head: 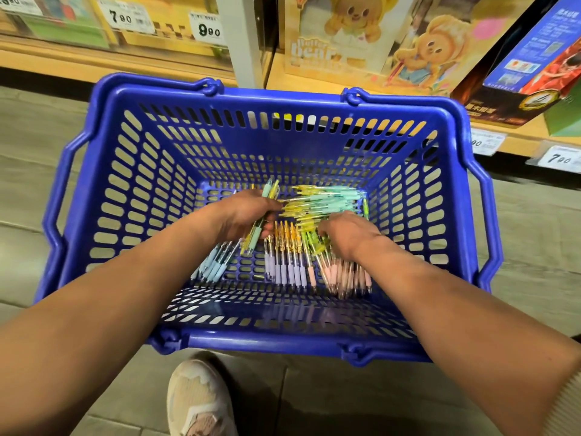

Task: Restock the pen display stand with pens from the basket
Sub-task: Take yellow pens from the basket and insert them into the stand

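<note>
Pastel pens (254, 237), left fingers (266, 229) curled round

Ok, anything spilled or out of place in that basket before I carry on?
Nothing spilled outside the basket. Only the mint and yellow pens at the back lie crosswise in a loose heap, while the front pens lie in rows.

Grey tiled floor (534, 215) runs under pale wooden shelves (94, 59) carrying price tags (207, 29) and boxed toys (330, 42).

Bare forearms (94, 309); ribbed cream sleeve (573, 401) at the right elbow; cream mesh sneaker (201, 401) with pink trim
</note>
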{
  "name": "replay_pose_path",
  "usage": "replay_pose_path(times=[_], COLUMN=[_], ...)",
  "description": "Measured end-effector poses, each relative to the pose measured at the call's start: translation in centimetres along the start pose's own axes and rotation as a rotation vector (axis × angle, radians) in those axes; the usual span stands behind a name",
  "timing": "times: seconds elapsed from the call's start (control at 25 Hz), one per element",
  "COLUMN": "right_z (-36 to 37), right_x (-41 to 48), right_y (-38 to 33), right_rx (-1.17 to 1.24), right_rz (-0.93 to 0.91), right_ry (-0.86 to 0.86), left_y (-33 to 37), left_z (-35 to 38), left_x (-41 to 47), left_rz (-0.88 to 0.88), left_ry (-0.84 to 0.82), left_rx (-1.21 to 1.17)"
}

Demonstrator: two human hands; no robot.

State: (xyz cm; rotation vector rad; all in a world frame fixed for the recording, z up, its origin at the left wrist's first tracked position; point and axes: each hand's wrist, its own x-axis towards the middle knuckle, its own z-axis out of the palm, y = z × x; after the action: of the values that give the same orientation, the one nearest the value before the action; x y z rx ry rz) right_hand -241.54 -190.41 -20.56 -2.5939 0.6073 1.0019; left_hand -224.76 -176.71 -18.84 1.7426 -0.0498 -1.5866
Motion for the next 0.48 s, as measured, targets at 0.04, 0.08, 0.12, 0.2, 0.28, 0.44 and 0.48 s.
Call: replay_pose_path(times=[0.04,0.08,0.12,0.2,0.28,0.44,0.48], right_z=[0.1,0.2,0.1,-0.3,-1.3,-3.2,-3.5], right_x=[0.2,0.3,0.3,0.3,0.1,0.3,0.4], right_y=[-0.2,-0.3,-0.3,0.0,-0.2,-2.2,-2.9], right_rx=[-0.100,-0.161,-0.175,-0.052,0.213,0.843,0.992], right_rz=[-0.030,-0.044,-0.050,-0.072,-0.086,-0.064,-0.043], right_ry=[0.006,0.016,0.029,0.062,0.132,0.281,0.260], left_y=[-0.2,-0.3,-0.4,-0.6,-0.7,-0.3,-0.2], left_z=[-0.2,-0.3,-0.4,-0.4,-0.4,0.3,0.6], left_x=[0.1,0.1,0.1,0.2,0.3,0.4,0.3], left_rz=[-0.018,-0.033,-0.042,-0.029,0.001,0.069,0.090], left_ry=[0.008,0.011,0.013,0.029,0.050,0.050,0.022], left_rx=[-0.011,-0.030,-0.046,-0.067,-0.089,-0.102,-0.126])
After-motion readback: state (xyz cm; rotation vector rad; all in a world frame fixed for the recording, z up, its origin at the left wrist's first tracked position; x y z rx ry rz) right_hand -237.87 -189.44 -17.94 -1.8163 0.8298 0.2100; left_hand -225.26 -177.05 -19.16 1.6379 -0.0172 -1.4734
